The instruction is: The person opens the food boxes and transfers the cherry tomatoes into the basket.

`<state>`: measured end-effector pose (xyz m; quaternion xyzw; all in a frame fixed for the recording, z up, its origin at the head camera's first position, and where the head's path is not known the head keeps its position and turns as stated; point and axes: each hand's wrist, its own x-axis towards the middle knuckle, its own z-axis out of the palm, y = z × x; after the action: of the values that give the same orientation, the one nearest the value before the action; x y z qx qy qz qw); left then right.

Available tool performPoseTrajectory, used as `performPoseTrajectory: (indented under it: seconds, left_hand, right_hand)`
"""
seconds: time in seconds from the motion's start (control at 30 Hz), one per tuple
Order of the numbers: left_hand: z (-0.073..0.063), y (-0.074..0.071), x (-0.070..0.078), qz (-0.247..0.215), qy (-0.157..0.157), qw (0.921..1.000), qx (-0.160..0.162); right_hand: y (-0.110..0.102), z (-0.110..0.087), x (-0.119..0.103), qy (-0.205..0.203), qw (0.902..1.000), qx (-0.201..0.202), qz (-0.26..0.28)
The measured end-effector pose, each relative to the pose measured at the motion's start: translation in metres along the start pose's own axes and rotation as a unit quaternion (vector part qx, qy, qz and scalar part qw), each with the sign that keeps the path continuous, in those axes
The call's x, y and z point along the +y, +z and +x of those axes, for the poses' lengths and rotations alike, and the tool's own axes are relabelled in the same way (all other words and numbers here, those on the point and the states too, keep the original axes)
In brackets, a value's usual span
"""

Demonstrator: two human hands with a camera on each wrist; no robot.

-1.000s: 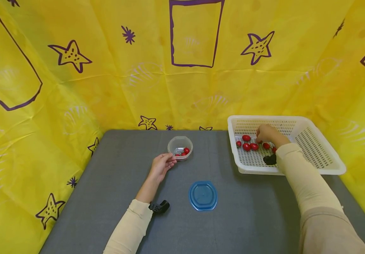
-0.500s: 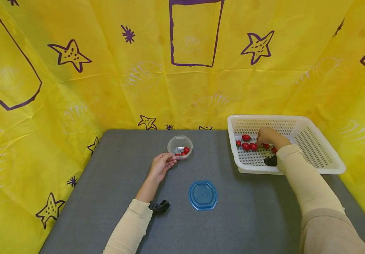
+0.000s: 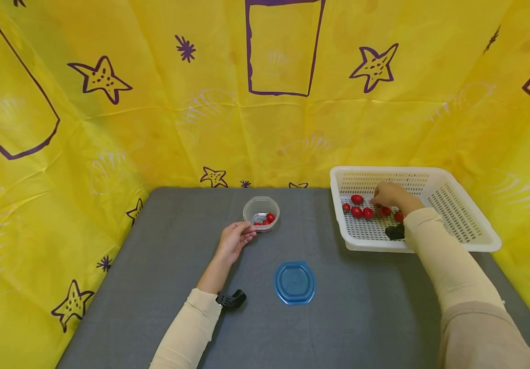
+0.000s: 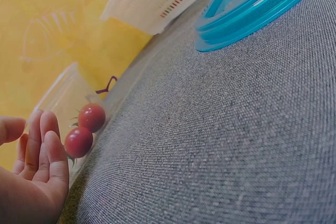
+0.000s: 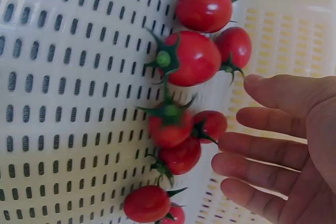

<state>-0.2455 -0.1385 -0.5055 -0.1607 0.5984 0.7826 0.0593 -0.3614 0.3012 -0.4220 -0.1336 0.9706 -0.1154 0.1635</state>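
Observation:
In the head view, my left hand [image 3: 232, 242] pinches the near-left rim of a clear plastic container [image 3: 261, 204]. Several cherry tomatoes [image 3: 270, 217] lie inside it; two show through its wall in the left wrist view. My right hand [image 5: 294, 148] reaches into a white slotted basket [image 3: 465, 210]. Its fingers are extended and spread beside a group of cherry tomatoes [image 5: 191, 59], with none between thumb and fingers. One tomato [image 5: 170, 129] near the fingertips looks blurred. From the head camera, the right hand's fingertips are partly hidden.
A round blue lid [image 3: 294, 283] lies on the grey tabletop [image 3: 347, 318], in front of the container and basket. Each wrist wears a black band [image 3: 231, 300]. Yellow patterned cloth [image 3: 283, 138] hangs behind the table and at both sides.
My right hand has shifted only slightly within the basket, and a tomato by its fingertips has turned a little. The left hand and the container stay in place.

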Motion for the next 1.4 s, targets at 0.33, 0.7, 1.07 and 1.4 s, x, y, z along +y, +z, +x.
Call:
performPoseTrajectory:
  seconds: [0.33,0.7,1.07,1.4]
  left_hand:
    - [0.000,0.002,0.000,-0.005,0.001,1.0000,0.004]
    - [0.000,0.003,0.002,-0.008,-0.001,1.0000,0.001]
    - [-0.001,0.004,0.001,-0.005,-0.004,1.0000,0.003]
    - [-0.001,0.004,0.002,-0.009,-0.006,0.9999,0.006]
  right_hand:
    - [-0.013,0.005,-0.016,-0.022,0.9991,0.033,0.016]
    - [-0.031,0.008,-0.058,-0.065,0.9959,0.059,0.024]
    - [-0.035,0.016,-0.105,-0.116,0.9904,0.073,0.016]
    - [-0.027,0.026,-0.146,-0.168,0.9831,0.072,0.006]
